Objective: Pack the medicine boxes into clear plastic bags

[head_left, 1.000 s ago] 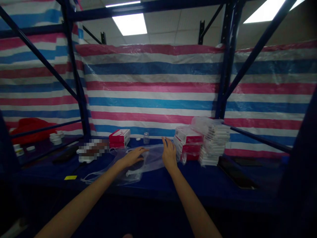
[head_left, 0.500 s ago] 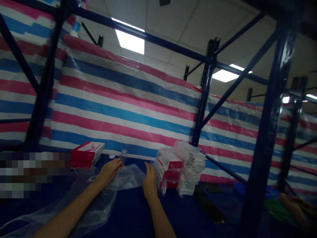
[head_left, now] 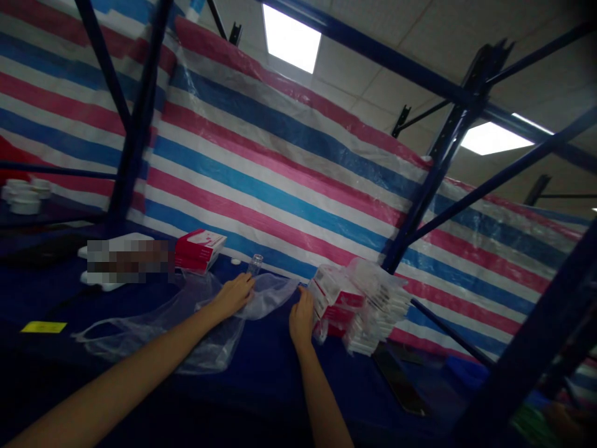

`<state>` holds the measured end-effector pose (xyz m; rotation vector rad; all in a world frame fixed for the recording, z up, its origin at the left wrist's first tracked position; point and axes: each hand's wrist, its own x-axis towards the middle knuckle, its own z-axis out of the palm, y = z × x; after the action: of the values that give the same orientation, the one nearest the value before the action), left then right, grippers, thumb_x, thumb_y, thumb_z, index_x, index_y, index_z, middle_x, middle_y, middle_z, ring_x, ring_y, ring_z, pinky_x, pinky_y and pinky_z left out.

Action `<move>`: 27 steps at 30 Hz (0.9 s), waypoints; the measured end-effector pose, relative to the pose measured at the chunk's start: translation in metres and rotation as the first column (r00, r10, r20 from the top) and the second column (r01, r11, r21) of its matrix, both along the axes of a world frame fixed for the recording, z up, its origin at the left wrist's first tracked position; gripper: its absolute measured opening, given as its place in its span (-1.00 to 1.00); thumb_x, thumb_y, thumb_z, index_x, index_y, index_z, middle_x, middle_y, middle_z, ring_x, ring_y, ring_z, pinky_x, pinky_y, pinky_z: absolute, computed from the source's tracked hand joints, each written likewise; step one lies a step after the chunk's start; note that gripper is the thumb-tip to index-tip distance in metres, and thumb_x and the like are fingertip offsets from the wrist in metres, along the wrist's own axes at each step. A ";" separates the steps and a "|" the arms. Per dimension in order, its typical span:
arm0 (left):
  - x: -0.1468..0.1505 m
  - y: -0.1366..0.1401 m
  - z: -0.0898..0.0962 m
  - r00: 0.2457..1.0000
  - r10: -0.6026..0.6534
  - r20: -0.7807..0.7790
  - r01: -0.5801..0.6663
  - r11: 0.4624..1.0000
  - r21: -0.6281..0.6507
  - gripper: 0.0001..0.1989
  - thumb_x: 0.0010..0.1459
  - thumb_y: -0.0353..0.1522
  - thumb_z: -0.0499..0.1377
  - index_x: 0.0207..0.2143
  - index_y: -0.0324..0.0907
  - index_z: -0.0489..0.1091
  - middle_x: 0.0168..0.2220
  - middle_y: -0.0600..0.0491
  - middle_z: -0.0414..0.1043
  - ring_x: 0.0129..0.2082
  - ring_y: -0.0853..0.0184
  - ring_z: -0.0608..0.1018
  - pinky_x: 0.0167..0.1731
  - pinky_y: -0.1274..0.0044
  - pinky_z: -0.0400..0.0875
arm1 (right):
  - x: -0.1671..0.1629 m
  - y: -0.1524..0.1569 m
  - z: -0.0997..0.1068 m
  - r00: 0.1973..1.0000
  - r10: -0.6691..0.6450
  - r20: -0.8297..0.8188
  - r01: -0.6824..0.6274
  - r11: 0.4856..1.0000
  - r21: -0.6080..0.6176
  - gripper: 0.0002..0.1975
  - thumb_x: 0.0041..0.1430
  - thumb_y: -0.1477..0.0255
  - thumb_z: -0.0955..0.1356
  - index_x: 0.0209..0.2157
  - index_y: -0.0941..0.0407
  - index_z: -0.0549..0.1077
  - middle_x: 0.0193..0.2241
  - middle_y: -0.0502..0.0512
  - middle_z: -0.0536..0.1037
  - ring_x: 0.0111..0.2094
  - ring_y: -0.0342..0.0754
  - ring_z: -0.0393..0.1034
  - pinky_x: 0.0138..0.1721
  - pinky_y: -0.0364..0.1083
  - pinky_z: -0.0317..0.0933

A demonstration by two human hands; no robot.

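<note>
So, your left hand (head_left: 237,293): fingers narrow over clear bag (head_left: 270,298), grip unclear.
Glass jar (head_left: 255,264): upright, just beyond those fingertips.
Your right hand (head_left: 301,316): farther off, hold unclear.

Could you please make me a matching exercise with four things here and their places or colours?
Things:
1. Translucent bag
2. Clear jar
3. Flat strip
4. Dark flat device

Places or colours:
A. Yellow
B. Next to the small white cap
C. Right of the wrapped white stack
D. Partly beneath the left forearm

Pairs: 1-D, 2-B, 3-A, 4-C
</note>
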<state>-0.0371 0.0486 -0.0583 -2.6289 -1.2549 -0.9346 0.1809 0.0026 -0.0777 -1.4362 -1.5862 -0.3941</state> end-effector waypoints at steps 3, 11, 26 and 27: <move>-0.003 0.000 -0.004 0.986 -0.168 -0.005 0.166 0.979 -0.121 -0.75 0.09 -0.51 -0.06 -0.19 -0.15 0.27 -0.20 0.01 0.33 -0.14 0.30 0.39 -0.19 0.52 0.26 | 0.003 0.009 -0.012 0.997 0.082 0.011 -0.081 0.995 -0.059 -0.38 -0.15 0.71 0.07 0.02 0.21 0.23 -0.08 0.24 0.33 -0.02 0.03 0.16 0.05 0.09 0.04; -0.007 0.010 0.003 0.987 -0.150 0.062 0.147 0.988 0.054 -0.71 0.08 -0.58 -0.07 -0.21 -0.16 0.32 -0.19 0.01 0.28 -0.14 0.31 0.33 -0.16 0.51 0.24 | 0.009 0.016 -0.024 0.977 0.212 0.013 -0.209 0.971 -0.114 -0.17 -0.26 0.75 0.05 0.18 0.26 -0.01 0.12 0.24 0.17 0.13 -0.04 0.05 0.13 0.09 -0.01; -0.004 -0.003 0.009 0.996 -0.036 0.080 0.025 0.992 0.126 -0.79 0.26 -0.38 -0.13 -0.22 -0.21 0.27 -0.33 0.02 0.40 -0.34 0.36 0.49 -0.33 0.55 0.34 | 0.015 0.018 -0.025 0.977 0.126 0.169 -0.077 0.959 -0.274 -0.25 -0.18 0.72 0.06 0.16 0.21 0.10 0.10 0.21 0.23 0.09 0.01 0.15 0.08 0.09 0.04; -0.003 -0.002 0.009 0.996 -0.033 0.079 0.021 0.988 0.151 -0.79 0.26 -0.38 -0.13 -0.23 -0.21 0.27 -0.32 0.02 0.41 -0.31 0.36 0.49 -0.31 0.56 0.35 | 0.016 0.017 -0.023 0.979 0.096 0.181 -0.046 0.963 -0.267 -0.28 -0.16 0.71 0.07 0.13 0.20 0.15 0.08 0.20 0.26 0.07 0.03 0.17 0.07 0.11 0.05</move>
<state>-0.0401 0.0466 -0.0496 -2.5213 -1.1196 -1.1050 0.1970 0.0199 -0.1010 -1.5708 -1.8978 -0.2954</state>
